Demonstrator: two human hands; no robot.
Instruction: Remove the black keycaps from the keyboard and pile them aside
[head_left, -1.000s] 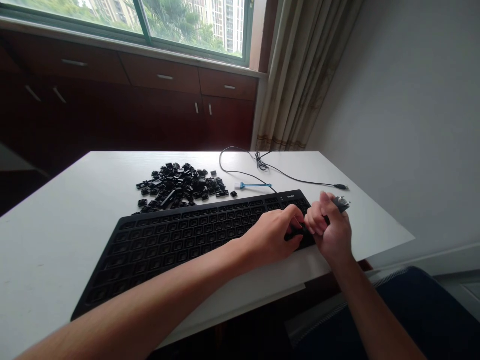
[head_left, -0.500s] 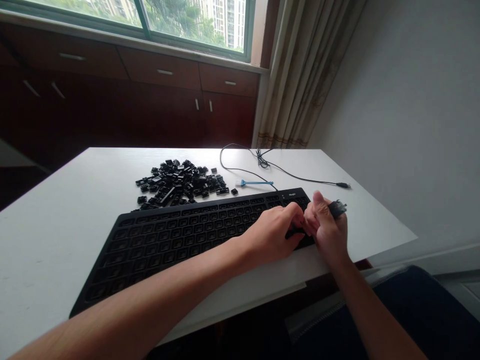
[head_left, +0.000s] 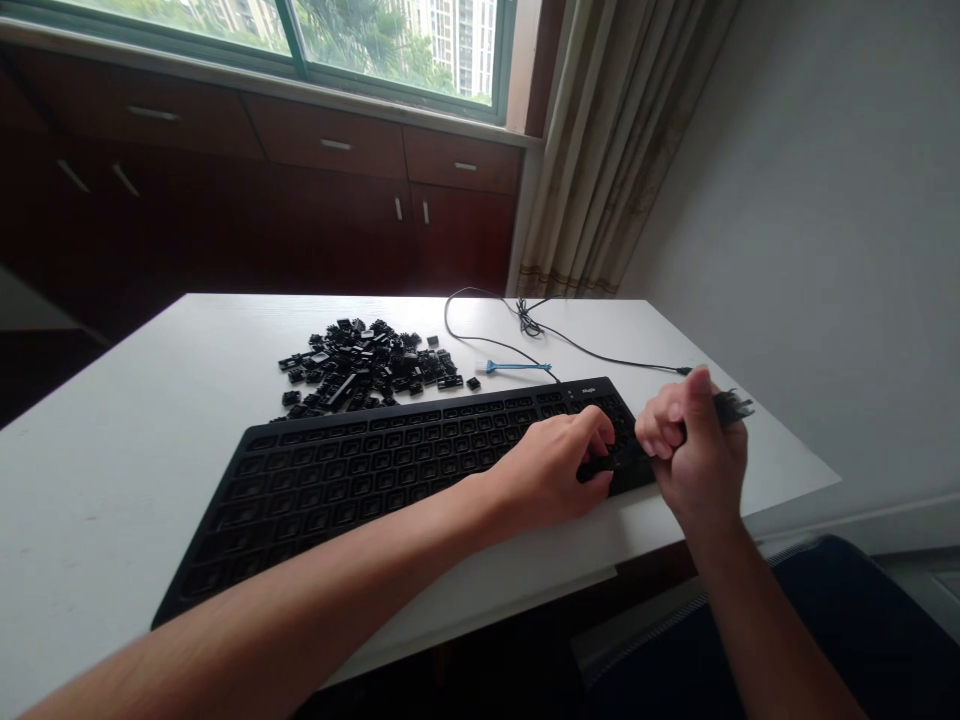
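My left hand (head_left: 559,460) rests on the right end of a black keyboard (head_left: 360,475). Its fingers curl down onto the keyboard and its thumb lies near the front edge, bracing it. The keyboard shows bare key sockets in place of keycaps. Just off its right end, my right hand (head_left: 697,445) is raised in a fist with the thumb up. It is closed round a dark brush (head_left: 733,406), whose ragged bristle end sticks out to the right; the rest is hidden by the fingers.
Behind the keyboard lies a heap of loose black keycaps (head_left: 367,365). A small blue brush (head_left: 517,367) with a pale head is beside it. The keyboard's cable (head_left: 600,352) loops across the back of the white table (head_left: 97,450).
My right hand has moved right and slightly away from the keyboard, with the brush in its fist. My left hand stays on the keyboard. The view has shifted slightly.
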